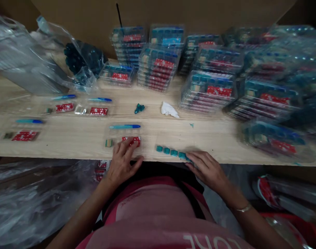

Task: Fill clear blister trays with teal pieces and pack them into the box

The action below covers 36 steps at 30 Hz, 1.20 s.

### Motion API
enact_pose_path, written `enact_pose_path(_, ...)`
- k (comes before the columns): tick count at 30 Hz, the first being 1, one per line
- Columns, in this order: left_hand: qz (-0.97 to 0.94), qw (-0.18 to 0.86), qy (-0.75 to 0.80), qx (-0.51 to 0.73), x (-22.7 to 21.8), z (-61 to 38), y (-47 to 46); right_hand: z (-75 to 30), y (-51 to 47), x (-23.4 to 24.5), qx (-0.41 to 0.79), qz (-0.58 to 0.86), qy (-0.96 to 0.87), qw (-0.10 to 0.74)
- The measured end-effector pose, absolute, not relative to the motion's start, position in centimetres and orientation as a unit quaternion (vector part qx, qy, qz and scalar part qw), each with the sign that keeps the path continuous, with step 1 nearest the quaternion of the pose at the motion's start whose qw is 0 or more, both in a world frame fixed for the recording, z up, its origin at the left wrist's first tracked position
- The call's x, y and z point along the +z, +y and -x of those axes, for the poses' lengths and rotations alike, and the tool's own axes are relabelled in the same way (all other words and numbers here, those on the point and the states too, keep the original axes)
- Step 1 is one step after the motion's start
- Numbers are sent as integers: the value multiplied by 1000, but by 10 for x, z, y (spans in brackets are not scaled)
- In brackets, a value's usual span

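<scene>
- Row of small teal square blocks (170,151) lies at the pale wooden table's (225,138) near edge; the right hand (208,169), fingers flat and grasping nothing, touches its end, likely aligning it.
- The left hand (123,160), spread flat, steadies a clear plastic tray with red card (133,140).

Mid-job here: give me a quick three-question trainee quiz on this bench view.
1. True or false: the right hand touches the row of teal blocks.
2. The left hand has its fingers on: A) the white tissue, B) the red label, C) a stack of packs.
3. What colour is the pen lying just beyond the left hand?
Key: 1 true; 2 B; 3 blue.
</scene>
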State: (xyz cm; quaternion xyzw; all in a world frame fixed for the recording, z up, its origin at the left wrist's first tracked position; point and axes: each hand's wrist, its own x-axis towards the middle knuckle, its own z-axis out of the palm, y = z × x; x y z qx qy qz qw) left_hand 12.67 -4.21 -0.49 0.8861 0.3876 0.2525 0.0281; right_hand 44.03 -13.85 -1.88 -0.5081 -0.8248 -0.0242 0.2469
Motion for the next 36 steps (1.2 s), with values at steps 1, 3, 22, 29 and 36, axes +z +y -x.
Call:
enact_pose_path(1,-888,21,378,261,-5,-129,-45,-440,-142,-19,-37,497,-826,264)
enact_pose_path(3,-902,3,338,269,-4,-139,-51,-439,-146,-18,-55,482,-823,295)
enact_pose_path(22,-664,262,598,365,19,-60,16,-298,1,6,254,534,-699,402)
enact_pose_path(29,-694,218,615,305,4,-61,34,-293,4,-2,132,579,-741,313)
enact_pose_path(36,-681,231,607,338,3,-63,29,-268,20,22,175,467,-858,123)
